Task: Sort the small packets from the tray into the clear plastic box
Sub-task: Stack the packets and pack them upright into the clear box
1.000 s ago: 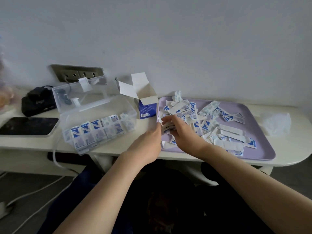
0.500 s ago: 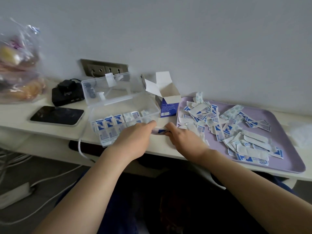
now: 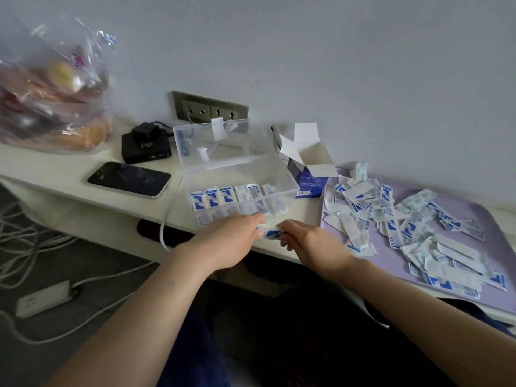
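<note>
A clear plastic box (image 3: 282,174) with its lid up stands on the white table, several blue-and-white packets upright in its front compartments. To its right a lilac tray (image 3: 472,216) carries a loose heap of small packets (image 3: 391,219). My left hand (image 3: 223,241) and my right hand (image 3: 310,244) meet just in front of the box at the table's edge. Both pinch a small stack of blue-and-white packets (image 3: 269,233) between them.
An open blue-and-white carton (image 3: 310,177) stands between box and tray. A phone (image 3: 128,178), a black charger block (image 3: 145,146) and a plastic bag of food (image 3: 53,90) lie to the left. Cables and a power strip (image 3: 42,298) are on the floor.
Both hands carried the stack of packets off the tray's left edge leftward to the front of the box. The view swung to the left.
</note>
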Motion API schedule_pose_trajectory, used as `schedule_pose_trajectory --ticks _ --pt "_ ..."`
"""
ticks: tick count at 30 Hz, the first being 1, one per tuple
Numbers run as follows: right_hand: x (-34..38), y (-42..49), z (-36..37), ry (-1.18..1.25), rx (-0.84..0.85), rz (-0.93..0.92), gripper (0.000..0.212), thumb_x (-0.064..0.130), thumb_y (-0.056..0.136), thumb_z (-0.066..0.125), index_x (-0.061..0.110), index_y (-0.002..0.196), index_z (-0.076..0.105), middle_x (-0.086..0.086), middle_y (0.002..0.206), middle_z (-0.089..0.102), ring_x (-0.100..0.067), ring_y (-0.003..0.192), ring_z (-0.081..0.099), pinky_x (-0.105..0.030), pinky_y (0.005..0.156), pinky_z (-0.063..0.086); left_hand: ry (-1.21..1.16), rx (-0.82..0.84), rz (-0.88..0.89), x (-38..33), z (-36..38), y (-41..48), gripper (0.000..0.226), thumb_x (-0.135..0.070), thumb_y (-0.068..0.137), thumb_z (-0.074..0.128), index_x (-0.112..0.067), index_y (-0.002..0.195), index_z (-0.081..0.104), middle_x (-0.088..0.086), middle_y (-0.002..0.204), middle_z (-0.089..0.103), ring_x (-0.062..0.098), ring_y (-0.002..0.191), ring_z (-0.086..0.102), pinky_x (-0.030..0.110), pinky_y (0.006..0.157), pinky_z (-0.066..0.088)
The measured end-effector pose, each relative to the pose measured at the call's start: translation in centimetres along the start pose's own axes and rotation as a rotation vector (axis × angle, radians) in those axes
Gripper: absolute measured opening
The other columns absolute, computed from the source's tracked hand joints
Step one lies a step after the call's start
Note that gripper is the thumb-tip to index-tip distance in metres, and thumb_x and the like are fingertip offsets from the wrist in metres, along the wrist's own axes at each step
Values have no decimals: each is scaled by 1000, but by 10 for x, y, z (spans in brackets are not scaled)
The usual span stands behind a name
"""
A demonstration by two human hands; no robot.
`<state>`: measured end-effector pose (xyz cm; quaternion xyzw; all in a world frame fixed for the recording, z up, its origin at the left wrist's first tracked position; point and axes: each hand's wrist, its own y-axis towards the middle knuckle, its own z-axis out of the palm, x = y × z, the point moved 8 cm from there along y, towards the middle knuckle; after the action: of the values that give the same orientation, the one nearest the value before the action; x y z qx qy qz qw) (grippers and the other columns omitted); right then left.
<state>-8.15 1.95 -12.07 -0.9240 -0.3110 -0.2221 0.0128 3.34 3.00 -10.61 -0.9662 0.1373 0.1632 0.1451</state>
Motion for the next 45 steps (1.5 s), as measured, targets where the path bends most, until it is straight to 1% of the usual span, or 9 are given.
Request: schedule_pose_trajectory --ticks 5,9,13,20,25,33,37,42,45 --pt "13 10 10 -40 82 -10 39 -5 89 41 12 124 42 5 104 41 -13 79 54 -26 70 42 10 -46 -14 4 -3 -7 23 -17 101 33 -29 119 40 -1 91 55 17 77 54 33 64 47" --pt "31 16 0 1 -44 -19 39 7 96 44 10 134 36 -11 123 45 -28 103 56 -22 80 37 -8 -201 -28 7 -28 -11 13 -22 102 30 -25 108 42 -4 85 51 17 71 48 31 58 36" --pt "48 22 -17 80 -117 1 47 14 95 50 9 137 31 -9 134 44 -25 113 51 -20 86 36 -155 -366 -101 18 -50 -14 11 -24 102 30 -16 102 37 -4 71 46 14 58 43 32 51 29" --pt "56 31 -42 195 -254 62 20 8 94 48 8 113 51 6 84 63 -11 76 56 -29 76 48 -174 -545 -87 24 -71 -25 10 -27 101 34 -18 97 33 -8 72 42 19 64 42 32 56 29" --pt "65 48 -51 236 -251 75 17 12 91 57 8 107 59 7 86 63 -5 75 59 -2 67 43 -273 -629 -70 36 -79 -30 12 -26 101 36 -15 103 40 -9 67 40 22 67 46 32 54 28" --pt "79 80 -51 252 -238 60 12 21 89 61 11 86 66 0 79 69 -12 73 64 -19 71 49 -357 -746 -63 53 -85 -41 17 -25 99 43 -15 111 36 2 86 58 23 72 55 33 61 39" --pt "57 101 -62 161 -294 149 25 30 89 58 7 81 62 -7 76 67 -20 72 61 -28 71 48 -45 -622 -172 64 -71 -29 42 -30 95 49 -15 131 32 0 113 54 22 101 52 37 85 34" --pt "13 124 -44 -81 -140 327 31 24 92 52 -4 88 64 -19 85 68 -34 80 61 -33 66 47 101 -464 -104 61 -56 -19 31 -33 96 49 -25 125 43 -5 121 50 19 111 43 35 87 29" --pt "-5 129 -33 -141 -50 447 37 27 90 51 -4 75 64 -20 73 61 -27 67 50 -21 47 35 107 -475 -74 58 -56 -18 20 -23 97 47 -26 116 52 -7 116 53 19 110 42 35 87 27"
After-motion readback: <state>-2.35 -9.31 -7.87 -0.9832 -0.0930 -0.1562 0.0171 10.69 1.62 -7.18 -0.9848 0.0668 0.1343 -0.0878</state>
